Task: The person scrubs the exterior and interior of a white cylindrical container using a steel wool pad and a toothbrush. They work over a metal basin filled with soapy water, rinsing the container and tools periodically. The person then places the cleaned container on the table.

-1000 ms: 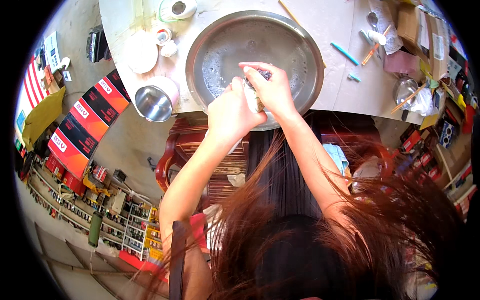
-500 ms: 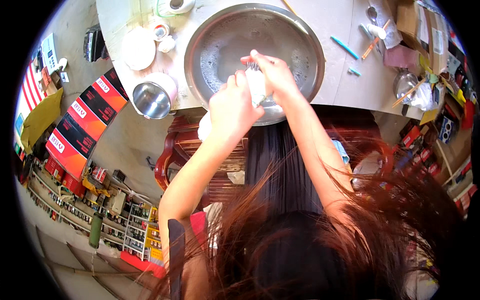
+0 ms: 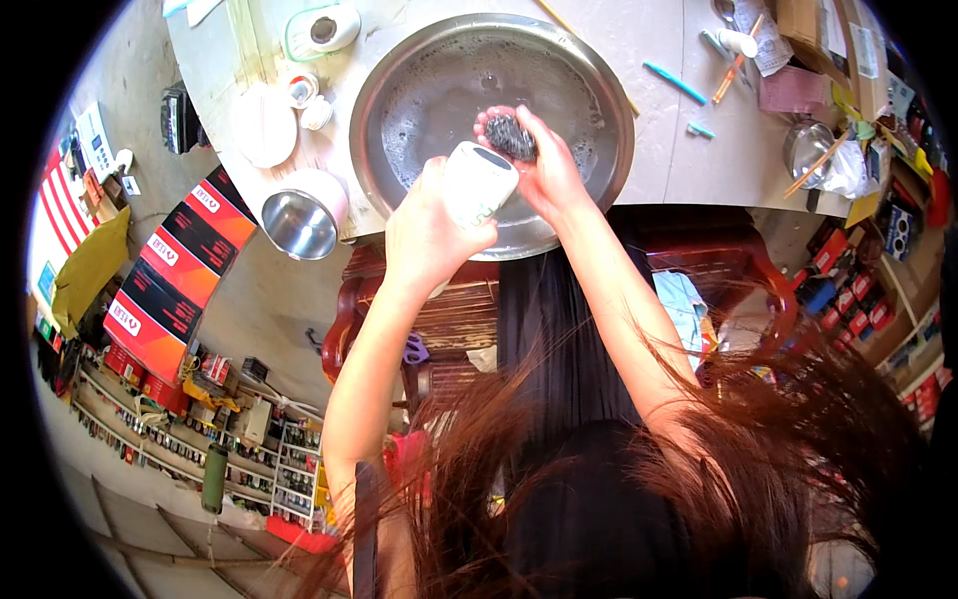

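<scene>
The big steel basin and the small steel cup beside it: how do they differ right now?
The big steel basin is wide and shallow; the small steel cup is narrow and deep. The basin holds foamy water, while the cup looks empty. Both hands, the left hand and the right hand, work over the basin; the cup stands untouched. Both are shiny metal on the same table.

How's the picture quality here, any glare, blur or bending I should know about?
Head view: fisheye bends the pale table edge and leaves black corners. Bright glare on the wet floor of the large round steel basin and in the small steel bowl. The left hand on the white cylindrical container and the right hand holding the dark scrubber look sharp; loose reddish hair veils the lower frame.
</scene>
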`<state>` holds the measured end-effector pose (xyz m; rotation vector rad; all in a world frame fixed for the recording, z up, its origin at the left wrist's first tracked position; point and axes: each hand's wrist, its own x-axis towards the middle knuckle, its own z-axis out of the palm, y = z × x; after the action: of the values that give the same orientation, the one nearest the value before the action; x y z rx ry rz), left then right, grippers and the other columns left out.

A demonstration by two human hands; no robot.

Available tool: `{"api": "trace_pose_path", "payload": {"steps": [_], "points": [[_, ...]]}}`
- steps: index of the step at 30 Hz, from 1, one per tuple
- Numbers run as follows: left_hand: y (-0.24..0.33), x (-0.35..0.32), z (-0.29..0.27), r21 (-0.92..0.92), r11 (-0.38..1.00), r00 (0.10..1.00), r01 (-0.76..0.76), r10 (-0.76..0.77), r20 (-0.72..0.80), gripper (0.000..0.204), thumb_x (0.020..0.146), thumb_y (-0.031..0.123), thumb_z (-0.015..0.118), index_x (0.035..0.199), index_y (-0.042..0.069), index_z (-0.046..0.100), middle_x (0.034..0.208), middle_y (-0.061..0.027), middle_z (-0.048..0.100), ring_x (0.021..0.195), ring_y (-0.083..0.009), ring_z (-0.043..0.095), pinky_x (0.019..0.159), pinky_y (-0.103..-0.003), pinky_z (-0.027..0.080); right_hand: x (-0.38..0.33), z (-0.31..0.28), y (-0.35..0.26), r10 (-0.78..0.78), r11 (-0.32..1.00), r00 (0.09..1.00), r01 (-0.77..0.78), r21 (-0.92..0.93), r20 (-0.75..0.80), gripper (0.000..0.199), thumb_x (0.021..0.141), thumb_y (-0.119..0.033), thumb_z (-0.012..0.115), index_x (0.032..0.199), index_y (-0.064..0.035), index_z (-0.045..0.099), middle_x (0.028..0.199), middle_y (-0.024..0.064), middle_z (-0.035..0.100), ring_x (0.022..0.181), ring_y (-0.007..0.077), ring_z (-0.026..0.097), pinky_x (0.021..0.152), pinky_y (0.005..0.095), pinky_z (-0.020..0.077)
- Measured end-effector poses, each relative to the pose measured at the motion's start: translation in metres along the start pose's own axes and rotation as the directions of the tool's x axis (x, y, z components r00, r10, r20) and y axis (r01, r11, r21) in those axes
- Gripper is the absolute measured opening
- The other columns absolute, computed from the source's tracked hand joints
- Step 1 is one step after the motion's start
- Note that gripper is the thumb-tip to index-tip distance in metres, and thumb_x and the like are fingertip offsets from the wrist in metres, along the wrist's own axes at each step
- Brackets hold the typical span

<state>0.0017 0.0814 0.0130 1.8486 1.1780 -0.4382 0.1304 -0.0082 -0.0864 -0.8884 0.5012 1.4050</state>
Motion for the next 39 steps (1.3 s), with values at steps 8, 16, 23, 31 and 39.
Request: {"api": "trace_pose_path", "payload": {"steps": [8,16,23,31,39], "points": [[0.011,0.003,-0.002,-0.074,0.995,0.996,0.06,-0.055,0.065,0.059,0.066,0.027,0.08,0.112,0.003,0.052,0.101,-0.0192,0.067,0.092,-0.0398,0.067,0.077,-0.045,0.053,-0.043,0.043,-0.016,-0.364,0.41,0.864,0.484,-0.773,0.348,0.025,0.092,-0.017,0.063,0.113,-0.0068,0.072,0.119,0.0152,0.068,0.118,0.0286,0.062,0.102,0.0383,0.0469],[0.011,0.004,-0.011,-0.178,0.984,0.995,0.016,0.002,0.103,0.073,0.063,0.032,0.083,0.122,0.002,0.052,0.104,-0.0197,0.067,0.098,-0.0354,0.068,0.084,-0.042,0.053,-0.04,0.052,-0.027,-0.319,0.44,0.86,0.507,-0.741,0.399,0.023,0.092,-0.014,0.061,0.11,-0.0061,0.072,0.121,0.0143,0.067,0.119,0.0279,0.06,0.102,0.0383,0.0458],[0.025,0.009,-0.014,0.001,0.997,0.98,0.075,-0.074,0.182,0.071,0.062,0.028,0.081,0.12,0.0,0.051,0.101,-0.0196,0.067,0.097,-0.035,0.068,0.082,-0.043,0.054,-0.036,0.041,-0.024,-0.326,0.521,0.884,0.463,-0.717,0.333,0.023,0.093,-0.014,0.063,0.112,-0.0054,0.072,0.122,0.0118,0.067,0.117,0.0228,0.06,0.101,0.035,0.0459],[0.034,-0.004,-0.015,0.122,0.976,0.982,-0.179,0.17,0.079,0.079,0.067,0.032,0.085,0.126,-0.006,0.049,0.108,-0.0219,0.063,0.105,-0.0359,0.063,0.09,-0.043,0.051,-0.032,0.013,-0.02,-0.17,0.859,0.984,0.17,-0.482,0.044,0.027,0.093,-0.009,0.058,0.115,0.0033,0.068,0.109,0.0121,0.07,0.1,0.0197,0.067,0.091,0.0352,0.0545],[0.015,-0.005,-0.027,-0.682,0.54,0.78,0.493,0.073,0.621,0.076,0.072,0.03,0.081,0.129,-0.005,0.044,0.106,-0.0121,0.063,0.101,-0.0231,0.064,0.089,-0.037,0.052,-0.037,0.022,-0.027,-0.097,0.955,0.917,0.195,-0.225,0.386,0.037,0.093,-0.019,0.056,0.123,0.0013,0.065,0.131,0.0178,0.06,0.114,0.0319,0.063,0.1,0.044,0.0516]]}}
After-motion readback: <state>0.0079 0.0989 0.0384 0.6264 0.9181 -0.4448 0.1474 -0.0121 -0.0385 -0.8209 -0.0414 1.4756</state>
